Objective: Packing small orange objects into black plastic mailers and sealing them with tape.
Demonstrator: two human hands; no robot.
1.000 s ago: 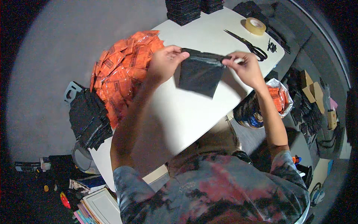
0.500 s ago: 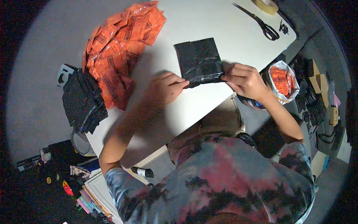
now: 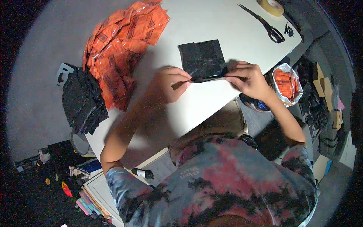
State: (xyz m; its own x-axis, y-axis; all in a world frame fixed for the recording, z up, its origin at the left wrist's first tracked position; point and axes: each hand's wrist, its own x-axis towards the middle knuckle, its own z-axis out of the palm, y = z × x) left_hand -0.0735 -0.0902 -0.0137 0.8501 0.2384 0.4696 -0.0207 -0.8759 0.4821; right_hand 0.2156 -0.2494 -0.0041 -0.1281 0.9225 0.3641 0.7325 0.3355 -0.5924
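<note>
A black plastic bag (image 3: 202, 56), folded into a rough square, lies on the white table (image 3: 211, 19) in front of me. My left hand (image 3: 172, 82) pinches its near left corner between thumb and fingers. At the near right corner, my right hand (image 3: 247, 78) grips the same bag with bent fingers. The near edge between both hands is slightly raised off the tabletop. To the left is a large heap of orange packets (image 3: 126, 45) in clear wrapping. Beside it, a stack of black plastic bags (image 3: 84, 102) overhangs the table's left edge.
Black scissors (image 3: 266, 26) and a roll of tape (image 3: 271, 6) lie at the far right, near small black pieces (image 3: 289, 30). A silvery bag of orange packets (image 3: 285, 84) stands by the table's right edge. Cardboard boxes (image 3: 319, 77) are farther right.
The bag's near edge has lifted a little and tilted toward me between my hands. My left thumb has come apart from the fingers below the corner. The hands stay nearly in place.
</note>
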